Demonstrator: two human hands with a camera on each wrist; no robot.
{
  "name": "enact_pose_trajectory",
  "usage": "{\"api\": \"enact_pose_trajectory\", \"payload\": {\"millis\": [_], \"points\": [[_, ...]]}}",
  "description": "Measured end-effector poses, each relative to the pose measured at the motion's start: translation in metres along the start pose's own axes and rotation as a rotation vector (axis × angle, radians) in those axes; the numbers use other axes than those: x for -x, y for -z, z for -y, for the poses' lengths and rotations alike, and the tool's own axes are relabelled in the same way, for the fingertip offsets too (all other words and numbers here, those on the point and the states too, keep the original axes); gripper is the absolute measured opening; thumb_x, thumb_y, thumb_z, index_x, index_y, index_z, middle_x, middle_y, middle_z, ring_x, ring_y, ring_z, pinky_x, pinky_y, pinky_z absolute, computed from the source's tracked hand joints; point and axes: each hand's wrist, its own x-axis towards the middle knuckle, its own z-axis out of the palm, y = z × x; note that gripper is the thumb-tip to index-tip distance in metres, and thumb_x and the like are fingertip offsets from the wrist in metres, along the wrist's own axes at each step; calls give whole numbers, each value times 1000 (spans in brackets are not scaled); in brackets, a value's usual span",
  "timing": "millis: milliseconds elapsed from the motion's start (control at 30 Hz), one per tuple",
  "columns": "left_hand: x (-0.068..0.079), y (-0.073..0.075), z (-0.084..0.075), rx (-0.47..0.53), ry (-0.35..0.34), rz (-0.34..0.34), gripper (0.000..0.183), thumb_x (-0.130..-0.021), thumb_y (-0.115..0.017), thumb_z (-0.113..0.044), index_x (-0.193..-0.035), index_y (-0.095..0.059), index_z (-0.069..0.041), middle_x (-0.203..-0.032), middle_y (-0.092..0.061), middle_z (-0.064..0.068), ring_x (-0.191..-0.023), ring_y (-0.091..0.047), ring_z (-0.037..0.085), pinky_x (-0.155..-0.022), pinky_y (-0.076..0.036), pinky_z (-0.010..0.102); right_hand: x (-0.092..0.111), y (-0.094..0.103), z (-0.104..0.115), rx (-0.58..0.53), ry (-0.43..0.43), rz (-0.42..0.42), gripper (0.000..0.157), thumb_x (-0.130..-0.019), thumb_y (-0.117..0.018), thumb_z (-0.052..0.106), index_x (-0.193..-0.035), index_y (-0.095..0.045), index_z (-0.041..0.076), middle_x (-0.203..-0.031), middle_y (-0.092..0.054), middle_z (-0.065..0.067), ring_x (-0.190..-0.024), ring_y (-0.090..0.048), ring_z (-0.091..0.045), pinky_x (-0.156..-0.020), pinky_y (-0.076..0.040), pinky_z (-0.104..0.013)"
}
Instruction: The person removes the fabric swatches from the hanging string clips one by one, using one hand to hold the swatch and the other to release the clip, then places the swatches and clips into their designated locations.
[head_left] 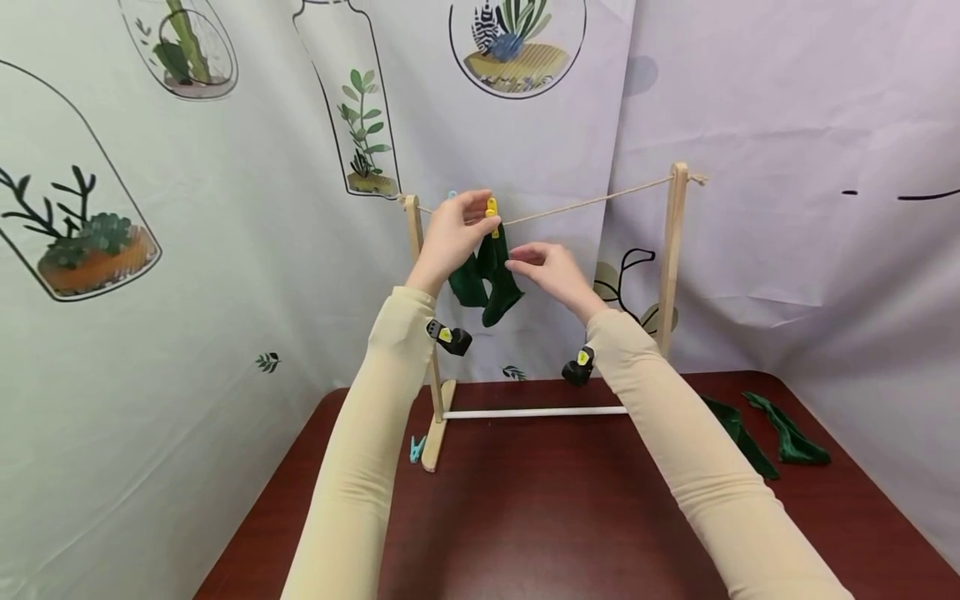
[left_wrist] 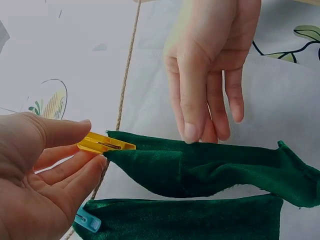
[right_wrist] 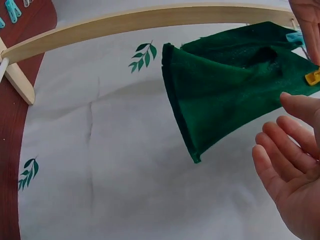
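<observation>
A dark green velvety sock (head_left: 501, 292) hangs from the rope line, with a yellow clothespin (left_wrist: 102, 144) at its upper edge. My left hand (head_left: 456, 232) pinches the clothespin's handle end between thumb and fingers. Beside the sock's right edge is my right hand (head_left: 551, 271), its thumb and fingers apart, thumb tip right at the fabric in the left wrist view. Next to this sock a second green sock (left_wrist: 185, 220) hangs from the line by a light blue clothespin (left_wrist: 88, 220).
Wooden posts (head_left: 672, 258) hold up the rope line (head_left: 585, 204), and a white rod (head_left: 532, 412) runs low between them. A blue clothespin (head_left: 417, 449) lies by the left foot. More green socks (head_left: 795, 437) lie on the table's right side. A printed cloth hangs behind.
</observation>
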Motion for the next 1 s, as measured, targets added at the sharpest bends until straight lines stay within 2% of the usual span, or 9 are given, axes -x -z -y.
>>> {"api": "enact_pose_trajectory", "payload": {"millis": [300, 700, 1000], "points": [[-1, -1, 2, -11, -17, -14, 43, -100, -67, -20, -139, -59, -4, -132, -64, 12, -120, -62, 22, -97, -52, 29, 0, -8, 0, 11, -11, 8, 38, -98, -68, 27, -128, -68, 4, -125, -68, -13, -114, -63, -26, -97, -51, -42], [-1, 0, 0, -26, -28, -30, 39, -99, -68, -21, -134, -63, -4, -124, -68, 12, -114, -65, 22, -95, -53, 31, 0, -11, 3, 11, 20, -25, 30, -100, -66, 22, -122, -70, 2, -116, -71, -14, -101, -65, -25, -87, -52, -38], [-1, 0, 1, -10, -56, -69, 34, -97, -70, -18, -127, -66, 0, -117, -69, 14, -108, -66, 22, -94, -52, 28, 1, -11, 2, -8, 20, -17, 31, -100, -65, 23, -123, -70, 2, -119, -70, -14, -105, -65, -26, -91, -53, -39]]}}
